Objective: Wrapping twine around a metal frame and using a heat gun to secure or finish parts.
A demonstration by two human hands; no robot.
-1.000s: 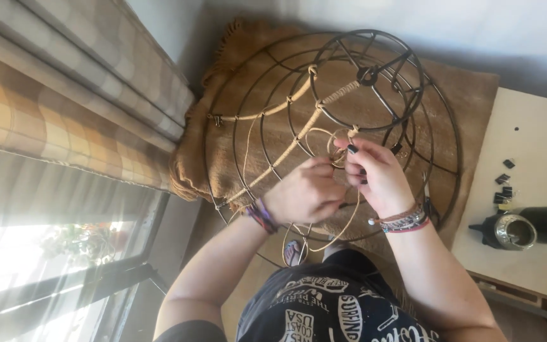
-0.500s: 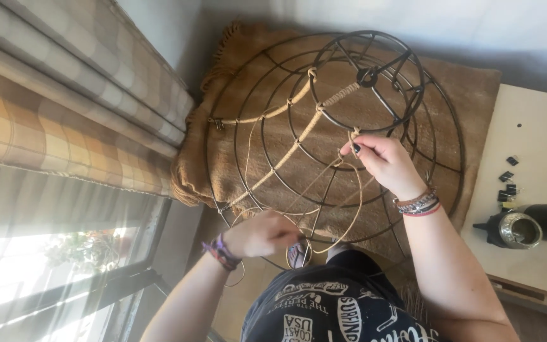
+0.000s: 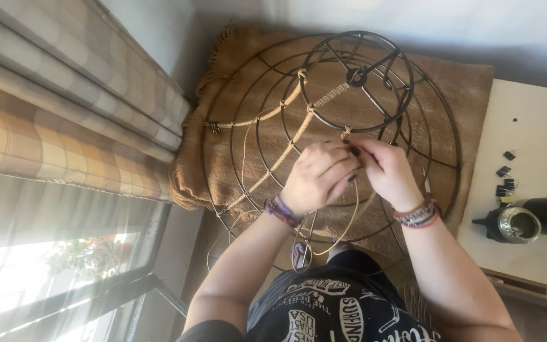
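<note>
Both hands (image 3: 349,171) apparently pinch cord (image 3: 343,221) at wire frame (image 3: 248,126).

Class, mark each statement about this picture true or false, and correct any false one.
1. Both hands, the left hand and right hand, meet at the wire frame. True.
2. The frame is fully wrapped in cord. False: the tan cord covers only a few wires.
3. Black clips lie on the side table. True.
4. The frame rests on a blue cloth. False: the cloth is brown.
</note>
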